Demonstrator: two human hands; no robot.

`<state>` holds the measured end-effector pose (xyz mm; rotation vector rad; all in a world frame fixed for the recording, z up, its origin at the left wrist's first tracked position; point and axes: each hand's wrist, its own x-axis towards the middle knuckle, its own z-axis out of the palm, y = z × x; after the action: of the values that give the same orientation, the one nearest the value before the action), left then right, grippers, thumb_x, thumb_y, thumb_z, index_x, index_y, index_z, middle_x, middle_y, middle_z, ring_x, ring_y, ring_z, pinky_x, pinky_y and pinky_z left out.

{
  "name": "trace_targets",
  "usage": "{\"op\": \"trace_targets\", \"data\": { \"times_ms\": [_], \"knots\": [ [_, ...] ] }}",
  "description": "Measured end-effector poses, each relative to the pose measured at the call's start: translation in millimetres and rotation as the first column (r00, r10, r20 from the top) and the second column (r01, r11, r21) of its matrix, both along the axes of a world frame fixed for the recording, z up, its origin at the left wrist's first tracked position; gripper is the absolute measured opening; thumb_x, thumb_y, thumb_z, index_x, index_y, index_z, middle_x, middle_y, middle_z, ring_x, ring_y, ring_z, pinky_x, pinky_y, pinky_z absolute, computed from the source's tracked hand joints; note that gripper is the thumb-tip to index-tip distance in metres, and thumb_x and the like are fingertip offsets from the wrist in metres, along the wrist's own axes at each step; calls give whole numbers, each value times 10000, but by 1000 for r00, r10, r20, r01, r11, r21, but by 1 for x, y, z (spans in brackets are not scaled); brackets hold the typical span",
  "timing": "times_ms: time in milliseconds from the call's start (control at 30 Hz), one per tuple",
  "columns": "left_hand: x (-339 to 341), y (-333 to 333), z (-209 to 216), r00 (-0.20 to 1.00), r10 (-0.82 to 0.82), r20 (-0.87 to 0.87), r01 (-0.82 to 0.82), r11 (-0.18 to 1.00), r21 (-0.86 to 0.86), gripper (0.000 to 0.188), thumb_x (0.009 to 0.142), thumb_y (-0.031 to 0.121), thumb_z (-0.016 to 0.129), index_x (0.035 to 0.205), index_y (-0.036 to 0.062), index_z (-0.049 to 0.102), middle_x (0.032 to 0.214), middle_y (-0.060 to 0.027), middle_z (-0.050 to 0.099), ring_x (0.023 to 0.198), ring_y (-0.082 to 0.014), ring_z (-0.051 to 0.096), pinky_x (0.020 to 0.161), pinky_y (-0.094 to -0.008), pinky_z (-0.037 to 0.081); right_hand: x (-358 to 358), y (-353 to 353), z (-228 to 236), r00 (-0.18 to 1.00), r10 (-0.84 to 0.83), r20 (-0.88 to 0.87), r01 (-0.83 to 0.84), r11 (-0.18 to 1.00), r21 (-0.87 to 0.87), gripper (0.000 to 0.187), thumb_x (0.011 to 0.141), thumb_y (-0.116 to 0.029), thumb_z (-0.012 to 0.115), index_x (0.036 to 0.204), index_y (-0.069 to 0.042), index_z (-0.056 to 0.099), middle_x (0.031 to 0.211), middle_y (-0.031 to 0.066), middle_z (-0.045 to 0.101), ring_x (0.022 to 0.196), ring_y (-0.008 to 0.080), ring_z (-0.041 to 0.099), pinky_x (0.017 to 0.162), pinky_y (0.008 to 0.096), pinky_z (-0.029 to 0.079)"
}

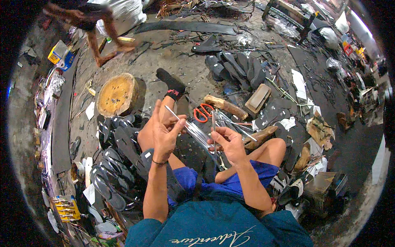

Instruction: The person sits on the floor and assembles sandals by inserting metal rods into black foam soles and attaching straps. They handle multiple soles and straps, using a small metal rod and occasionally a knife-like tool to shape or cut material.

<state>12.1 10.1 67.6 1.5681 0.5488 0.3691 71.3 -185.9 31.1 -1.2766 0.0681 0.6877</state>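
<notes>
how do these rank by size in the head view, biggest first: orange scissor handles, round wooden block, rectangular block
1. round wooden block
2. rectangular block
3. orange scissor handles

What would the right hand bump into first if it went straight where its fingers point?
Probably the bundle of long, thin, shiny silver strips just left of the right hand, with the bare left hand beyond. Depth is hard to judge, so they may already touch.
</notes>
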Motion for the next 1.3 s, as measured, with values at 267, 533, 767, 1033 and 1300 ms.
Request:
{"op": "trace_targets", "data": {
  "times_ms": [267,533,767,1033,1300],
  "knots": [
    [-12,-21,-46,990,-117,81,134,956,-261,427,927,57,715,1335,8,598,1069,-90,730,887,-105,668,732,-245,557,-9,6,-9,954,189,233,-150,973,-175,247,921,-165,741,1097,6,711,933,85,741,802,115,688,695,263,558],
    [-13,-20,-40,997,-58,43,67,966,-251,380,926,87,731,1284,-10,648,1055,-102,749,889,-101,678,794,-251,555,-16,10,-19,917,276,287,-230,956,-184,271,910,-161,744,1134,-11,711,1042,82,746,887,125,688,728,286,555],
    [-25,-34,-19,999,10,50,-15,994,110,244,905,78,747,1126,-24,727,978,-112,757,901,-122,704,797,-263,567,-24,28,-9,569,212,795,89,945,-316,204,883,-3,710,1087,3,708,1002,93,712,824,158,708,719,266,566],
    [-106,0,-44,952,307,-15,-169,564,808,524,876,185,749,1314,-28,559,1320,-224,578,1268,-397,515,1098,-467,379,-37,41,-7,657,214,722,-9,961,-277,179,925,-95,697,1090,-26,711,939,107,721,829,190,703,728,308,545],
    [-162,6,-64,933,336,-126,-283,905,316,617,910,127,714,1416,-56,412,1349,-204,547,1248,-250,544,1051,-377,450,-56,53,5,787,357,504,-243,929,-279,198,931,-152,717,1081,-23,719,957,90,741,806,131,681,707,275,534]
  ]
}}
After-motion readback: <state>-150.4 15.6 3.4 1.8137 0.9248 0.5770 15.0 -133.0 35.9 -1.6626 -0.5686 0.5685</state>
